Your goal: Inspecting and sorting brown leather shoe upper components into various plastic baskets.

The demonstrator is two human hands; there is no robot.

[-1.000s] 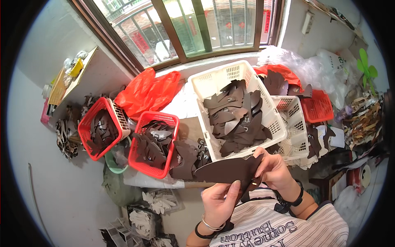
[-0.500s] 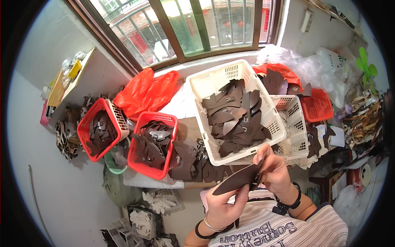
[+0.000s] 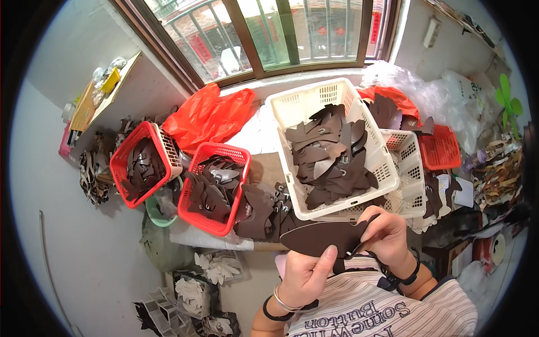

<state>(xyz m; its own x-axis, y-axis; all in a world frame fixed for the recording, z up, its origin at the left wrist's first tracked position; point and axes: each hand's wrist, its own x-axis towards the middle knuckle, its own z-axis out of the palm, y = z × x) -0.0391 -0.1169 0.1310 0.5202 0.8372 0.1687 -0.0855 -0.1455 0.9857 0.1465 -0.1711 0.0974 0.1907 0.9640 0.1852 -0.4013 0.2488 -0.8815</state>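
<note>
In front of my chest, both hands hold a dark brown, leather-like cut piece (image 3: 317,238) with one long rounded end. My left hand (image 3: 306,281) pinches its lower edge, thumb lying on the broad face. My right hand (image 3: 388,238) grips the narrower right end between thumb and fingers, which cover part of it. Just beyond them stands a white plastic basket (image 3: 281,115), holding a heap of similar brown pieces (image 3: 331,151), some with small metal fittings. Nearer the left, a red basket (image 3: 219,147) contains more such pieces, and others lie on the table between the two baskets.
Another red basket (image 3: 115,168) with brown pieces tilts at the far left, above a green bowl (image 3: 157,216). A second white basket (image 3: 415,196) sits under the large one. Red plastic bags (image 3: 208,115) lie by the window. Pale cut pieces (image 3: 216,267) fill bags below the table.
The held piece has turned so its broad face shows more, its long end pointing left. My right fingers have lowered slightly. The surroundings have shifted a little rightward in view.
</note>
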